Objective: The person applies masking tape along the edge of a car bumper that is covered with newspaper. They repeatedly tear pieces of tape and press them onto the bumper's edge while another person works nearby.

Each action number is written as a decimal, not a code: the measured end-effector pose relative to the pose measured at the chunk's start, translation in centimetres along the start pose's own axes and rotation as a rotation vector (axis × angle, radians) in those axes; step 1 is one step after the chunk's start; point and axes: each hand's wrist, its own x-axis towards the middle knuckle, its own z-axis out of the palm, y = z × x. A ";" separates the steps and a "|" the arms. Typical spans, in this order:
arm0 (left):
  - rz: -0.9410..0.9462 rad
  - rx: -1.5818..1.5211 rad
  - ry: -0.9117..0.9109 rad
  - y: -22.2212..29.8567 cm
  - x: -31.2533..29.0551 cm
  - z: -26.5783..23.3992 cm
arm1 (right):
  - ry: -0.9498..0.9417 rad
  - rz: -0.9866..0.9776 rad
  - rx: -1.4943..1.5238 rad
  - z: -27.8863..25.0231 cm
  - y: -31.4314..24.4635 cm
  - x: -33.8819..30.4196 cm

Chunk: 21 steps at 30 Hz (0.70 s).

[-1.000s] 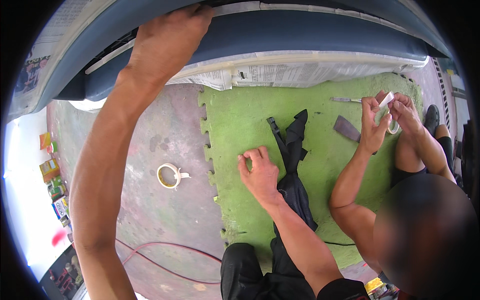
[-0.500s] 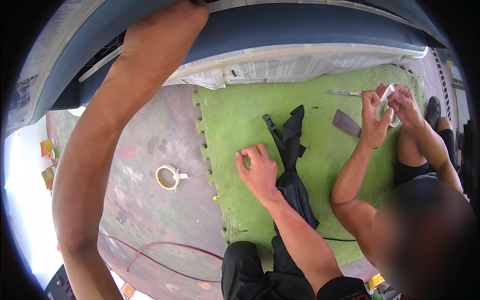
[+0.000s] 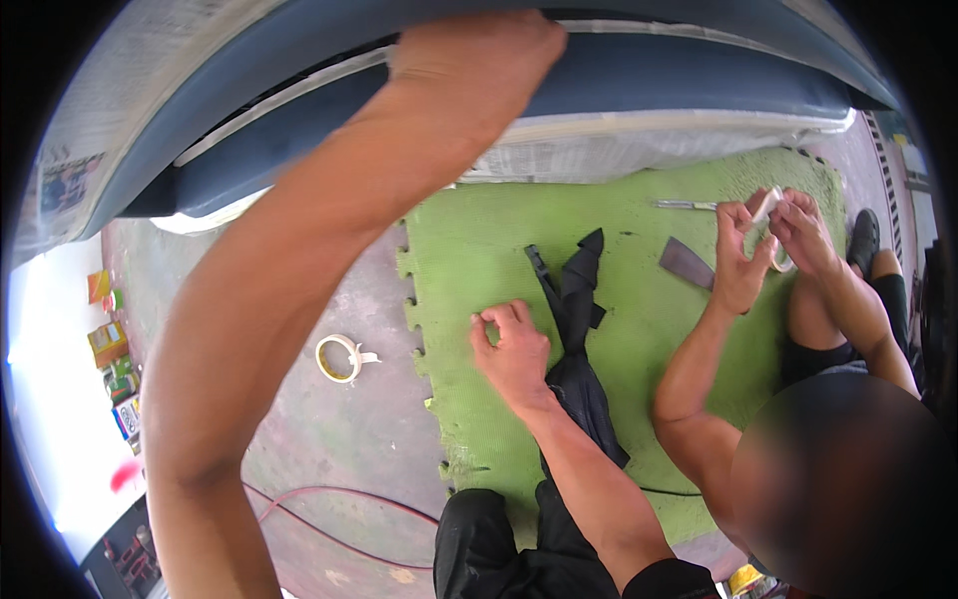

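My left arm reaches up across the scene to the blue-grey painted panel (image 3: 679,75). My left hand (image 3: 484,50) is at the slot along its upper side, with the fingers hidden behind the hand. Over the green foam mat (image 3: 449,250) my right hand (image 3: 514,349) is closed, thumb and curled fingers drawn together; whatever they may pinch is too small to make out. Beside it lies a black strap-like cloth thing with a buckle (image 3: 579,349). On the bare floor to its left rests a roll of masking tape (image 3: 324,364) with a loose end.
A co-worker's hands (image 3: 763,235) at the right hold a strip of white tape and a tape roll. Near them on the mat lie a dark flat scraper (image 3: 687,262) and a thin blade tool (image 3: 684,205). Newspaper masking (image 3: 599,145) edges the panel. A red hose (image 3: 349,494) crosses the floor.
My left hand has slid to the right along the panel. The view has shifted slightly. My right hand stays closed in nearly the same place over the mat.
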 end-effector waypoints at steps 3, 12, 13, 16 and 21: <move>-0.033 0.006 0.081 0.0 0.1 -0.6 | -0.009 0.005 -0.024 0.0 0.0 -0.1; 0.096 0.260 -0.088 -4.6 -4.2 -2.1 | -0.006 -0.023 -0.021 0.1 0.4 -0.1; 0.120 0.298 -0.093 -5.1 -4.6 -2.6 | -0.009 -0.023 0.001 0.1 0.2 -0.1; 0.153 0.341 -0.149 -6.2 -5.4 -3.3 | -0.007 -0.017 0.027 -0.1 0.4 0.0; 0.053 0.293 -0.026 -10.3 -9.2 -0.3 | 0.007 -0.022 0.028 0.2 0.2 0.1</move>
